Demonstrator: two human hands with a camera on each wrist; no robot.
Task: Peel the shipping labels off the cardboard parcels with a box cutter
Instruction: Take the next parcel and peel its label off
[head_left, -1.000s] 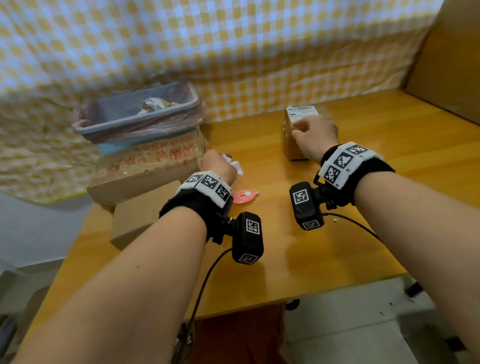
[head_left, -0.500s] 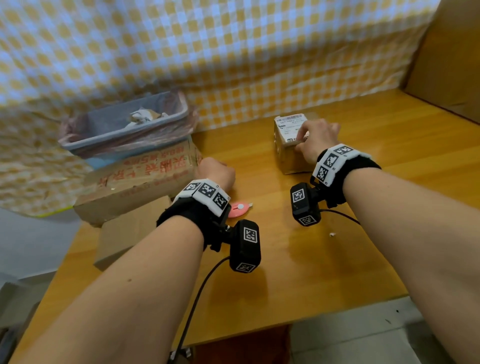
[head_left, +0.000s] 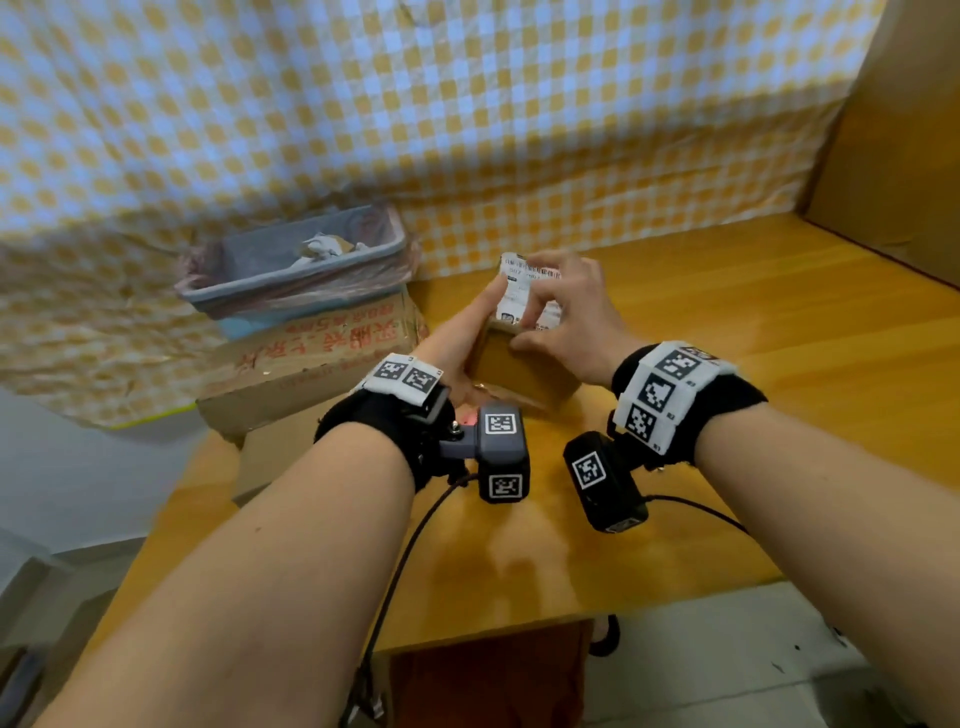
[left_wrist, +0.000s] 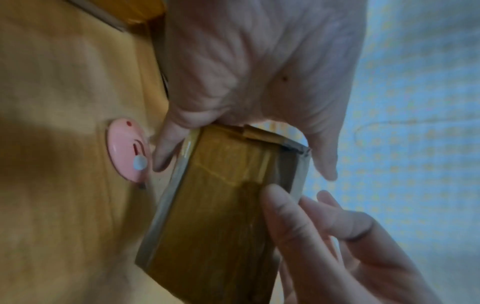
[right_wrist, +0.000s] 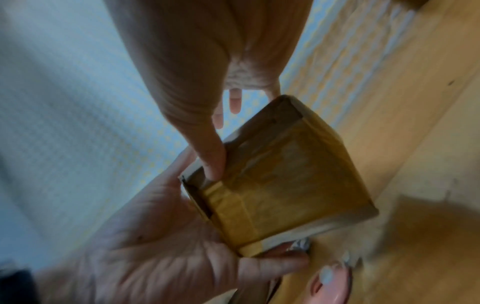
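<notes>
A small taped cardboard parcel (head_left: 519, 364) is held between both hands just above the wooden table (head_left: 727, 364). Its white shipping label (head_left: 527, 288) faces up and away. My left hand (head_left: 457, 338) cups the parcel's left end, index finger straight up its side and thumb (left_wrist: 166, 144) under the near corner. My right hand (head_left: 550, 306) grips it from the right, fingers over the label and thumb (right_wrist: 210, 160) on the near face. The pink box cutter (left_wrist: 127, 150) lies on the table beside my left thumb, held by neither hand.
A grey bin (head_left: 296, 260) lined with a pink bag sits on a large printed cardboard box (head_left: 311, 358) at the left, with a flat box (head_left: 275, 452) in front. Checked cloth (head_left: 467, 130) hangs behind. A brown panel (head_left: 893, 156) stands on the right.
My right hand has drawn the parcel nearer and to the left. My left hand has left its place by the cutter and taken the parcel's left end.
</notes>
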